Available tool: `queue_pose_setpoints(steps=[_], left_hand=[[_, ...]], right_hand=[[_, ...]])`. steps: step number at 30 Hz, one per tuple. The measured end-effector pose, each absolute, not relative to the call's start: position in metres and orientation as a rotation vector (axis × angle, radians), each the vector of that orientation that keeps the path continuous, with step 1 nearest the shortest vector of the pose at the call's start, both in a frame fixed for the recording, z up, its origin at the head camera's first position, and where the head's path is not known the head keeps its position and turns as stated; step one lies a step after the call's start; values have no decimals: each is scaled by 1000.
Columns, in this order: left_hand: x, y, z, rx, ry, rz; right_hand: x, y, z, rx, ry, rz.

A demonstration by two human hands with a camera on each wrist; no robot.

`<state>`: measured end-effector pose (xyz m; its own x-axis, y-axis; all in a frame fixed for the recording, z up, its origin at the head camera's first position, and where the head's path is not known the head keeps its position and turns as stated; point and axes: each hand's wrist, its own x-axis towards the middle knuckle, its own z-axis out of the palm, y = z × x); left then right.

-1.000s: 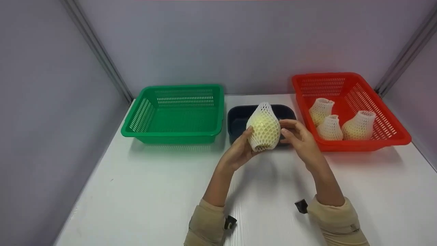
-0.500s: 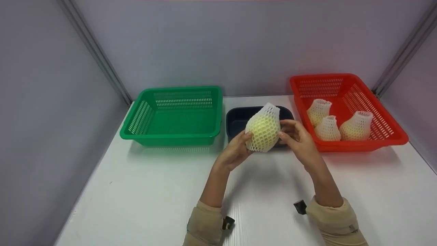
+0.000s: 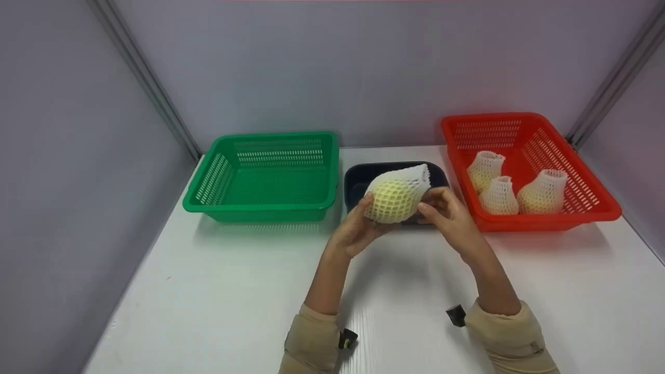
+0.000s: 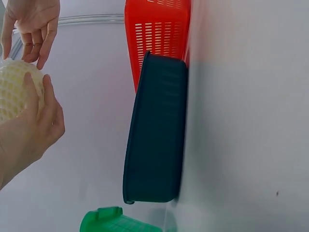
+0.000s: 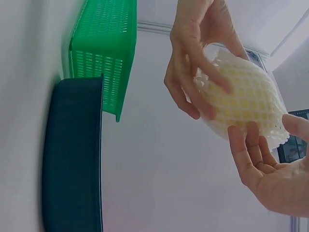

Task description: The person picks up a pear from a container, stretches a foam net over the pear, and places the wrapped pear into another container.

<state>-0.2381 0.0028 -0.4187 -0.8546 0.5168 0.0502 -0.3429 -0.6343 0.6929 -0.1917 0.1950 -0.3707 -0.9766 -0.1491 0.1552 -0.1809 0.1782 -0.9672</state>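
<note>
A pale yellow round fruit in a white foam net is held up over the dark blue tray; its exact kind is hidden by the net. My left hand grips the fruit's left side, thumb in front and fingers spread beneath and behind, as the right wrist view also shows. On the other side, my right hand holds the net near its open end between thumb and fingertips. The net's open end tilts up and to the right in the head view. In the left wrist view the netted fruit is cut off by the edge.
To the right, a red basket holds three netted fruits. A green basket stands left of the tray with nothing visible in it. Grey walls enclose the white table at the back and sides.
The netted fruit has turned from upright to leaning, its open end swinging to the right and downward. Both hands stay on it, shifting only slightly.
</note>
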Motion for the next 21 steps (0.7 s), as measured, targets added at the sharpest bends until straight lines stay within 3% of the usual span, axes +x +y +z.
queue_pose_setpoints(steps=[7, 12, 21], left_hand=[[-237, 2, -417, 251, 924, 2525], [-237, 3, -418, 350, 947, 2501], [-231, 3, -411, 454, 1456, 2360]], right_hand=[[-190, 195, -372, 414, -2427, 1975], [-190, 193, -370, 380, -2378, 2024], [-189, 194, -367, 267, -2325, 2004]])
